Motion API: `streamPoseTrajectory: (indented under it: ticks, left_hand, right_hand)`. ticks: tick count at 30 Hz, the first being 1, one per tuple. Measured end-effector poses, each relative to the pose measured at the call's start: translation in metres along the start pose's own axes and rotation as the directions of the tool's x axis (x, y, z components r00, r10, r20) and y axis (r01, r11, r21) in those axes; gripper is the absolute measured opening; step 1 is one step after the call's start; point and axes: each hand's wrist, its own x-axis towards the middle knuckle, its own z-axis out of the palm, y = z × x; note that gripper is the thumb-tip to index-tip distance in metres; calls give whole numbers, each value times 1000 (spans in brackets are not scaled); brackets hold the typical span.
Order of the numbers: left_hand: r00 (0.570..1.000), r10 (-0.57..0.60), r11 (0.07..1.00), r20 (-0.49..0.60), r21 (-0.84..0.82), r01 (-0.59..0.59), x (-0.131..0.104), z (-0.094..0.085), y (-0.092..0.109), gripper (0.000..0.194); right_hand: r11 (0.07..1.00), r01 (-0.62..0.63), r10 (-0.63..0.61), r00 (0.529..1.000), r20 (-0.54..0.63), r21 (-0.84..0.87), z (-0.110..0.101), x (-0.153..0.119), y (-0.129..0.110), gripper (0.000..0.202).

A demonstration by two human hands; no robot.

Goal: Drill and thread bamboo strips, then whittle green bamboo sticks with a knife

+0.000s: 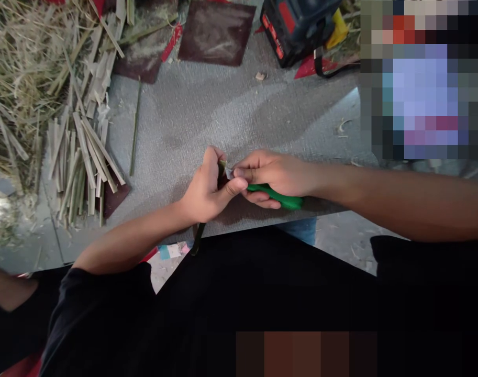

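Near the front edge of the grey table, my left hand [207, 191] is closed around a thin dark green strip [198, 238], whose lower end hangs past the edge. My right hand [276, 175] grips a knife with a green handle [288, 200]; its short metal blade [228, 172] touches or nearly touches the strip's upper end between my hands. My left thumb reaches over to the fingers of my right hand. The exact contact between blade and strip is partly hidden by the fingers.
Cut strips [81, 157] lie in a pile at the left beside a heap of shavings [22, 78]. Dark square sheets [217, 32] and a black and red battery device [296, 29] are at the back. Another person's arm [9, 288] shows at lower left.
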Motion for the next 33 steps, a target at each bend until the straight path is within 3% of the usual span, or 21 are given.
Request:
streamPoseTrajectory:
  ticks: [9,14,19,28,33]
  left_hand:
    - [1000,22,999,-3,37,-22,-6,5,-5,46]
    - [999,49,998,-22,27,-48,-6,7,-4,40]
    - [997,-2,998,-72,55,6,-6,8,-5,36]
    - [999,30,999,19,13,-30,-3,3,1,35]
    - [999,31,998,-7,50,-31,-7,6,-3,35]
  right_hand:
    - [994,-77,78,997,-9,76,0,-1,-2,39]
    - [999,-39,40,997,-60,14,6,-3,-6,40]
    - [999,32,-35,993,-113,-30,9,-6,-10,36]
    - [1000,-1,0,1000,32,31,-7,15,16,51]
    - [999,-33,34,999,-38,32,-3,12,11,46]
